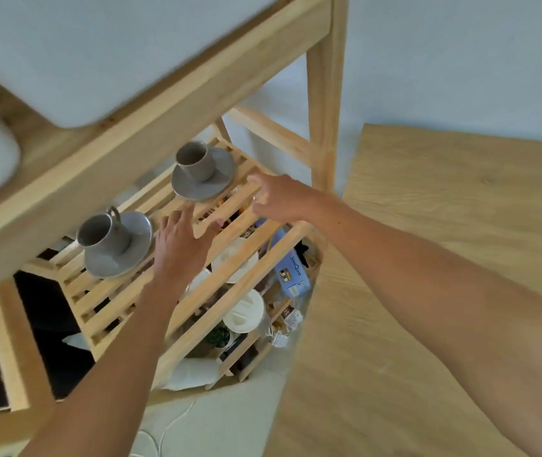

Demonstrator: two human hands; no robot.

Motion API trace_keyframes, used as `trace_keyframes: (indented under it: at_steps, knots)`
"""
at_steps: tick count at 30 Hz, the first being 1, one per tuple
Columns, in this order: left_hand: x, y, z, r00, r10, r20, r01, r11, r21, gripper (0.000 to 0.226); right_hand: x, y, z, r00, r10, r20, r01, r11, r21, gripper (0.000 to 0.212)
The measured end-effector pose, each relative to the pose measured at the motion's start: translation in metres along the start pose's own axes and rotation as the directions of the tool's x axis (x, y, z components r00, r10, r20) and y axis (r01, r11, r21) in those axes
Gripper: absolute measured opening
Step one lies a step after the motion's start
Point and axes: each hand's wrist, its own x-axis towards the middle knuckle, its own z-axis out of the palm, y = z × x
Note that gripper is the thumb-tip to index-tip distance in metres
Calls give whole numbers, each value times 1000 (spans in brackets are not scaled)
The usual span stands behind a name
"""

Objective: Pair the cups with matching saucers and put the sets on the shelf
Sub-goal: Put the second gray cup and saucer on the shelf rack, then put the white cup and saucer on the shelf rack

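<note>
On the slatted wooden shelf (177, 301) in front of us stand two grey sets. One grey cup (104, 235) sits on its grey saucer (131, 255) at the left end. The other grey cup (196, 161) sits on its own saucer (220, 179) further back, toward the tall wooden post (325, 94).

Our left hand (180, 245) is above the slats between the two sets, just beside the near saucer's right edge. Its grip is wide, with the fingers spread, and it holds nothing. Our right hand (279, 199) is just to the right of the far saucer, near its edge. Its fingers are loosely open too, and it holds nothing. They look a bit blurry, so we cannot tell if they touch the slat.

Both sets lie up and to the left of our hands. The left hand is nearer the near set, and the right hand is nearer the far set. Each cup stands up straight on a saucer of the same colour. We think these two pairs are done. No more cups show on the wooden bench (461, 258) at our right, so we may need to look elsewhere. Under the slats we can see white lids (244, 311) and a blue box (292, 275).
</note>
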Motion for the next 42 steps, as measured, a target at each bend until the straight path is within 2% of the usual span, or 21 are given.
trace_keyframes:
  at_steps: [4, 7, 13, 15, 17, 21, 26, 30, 33, 37, 42]
  knots:
    - [-57, 27, -16, 1000, -3, -1, 3, 998, -59, 73, -68, 6, -23, 998, 57, 40, -60, 995, 84, 67]
    - [-106, 58, -27, 1000, 23, 18, -20, 982, -187, 73, -130, 9, -39, 998, 61, 12, -62, 994, 92, 61]
    - [-207, 151, -48, 976, 209, -64, -219, 924, -313, 53, -273, 20, -68, 983, 109, -146, -94, 990, 105, 50]
    - [-235, 181, -49, 954, 286, -86, -299, 903, -309, 54, -315, 29, -75, 965, 134, -226, -106, 985, 133, 46]
    - [-261, 206, -43, 936, 342, -77, -349, 888, -298, 58, -360, 39, -79, 939, 179, -293, -111, 966, 233, 43]
    - [-311, 248, -16, 899, 436, -49, -420, 823, -384, 48, -455, 69, -72, 844, 304, -442, -109, 904, 413, 39]
    - [-368, 286, 33, 862, 506, 7, -443, 762, -471, 48, -562, 117, -40, 655, 497, -569, -165, 829, 534, 36]
    - [-405, 304, 70, 819, 565, 102, -458, 750, -477, 46, -623, 154, -8, 526, 613, -590, -275, 779, 563, 37]
    - [-424, 312, 89, 794, 591, 142, -465, 741, -484, 44, -649, 172, 14, 474, 677, -563, -368, 733, 572, 39]
    - [-438, 321, 104, 763, 619, 188, -487, 741, -462, 40, -653, 191, 33, 488, 734, -473, -424, 673, 606, 43]
    - [-444, 328, 118, 770, 603, 209, -475, 760, -443, 47, -639, 195, 39, 563, 708, -426, -416, 688, 594, 45]
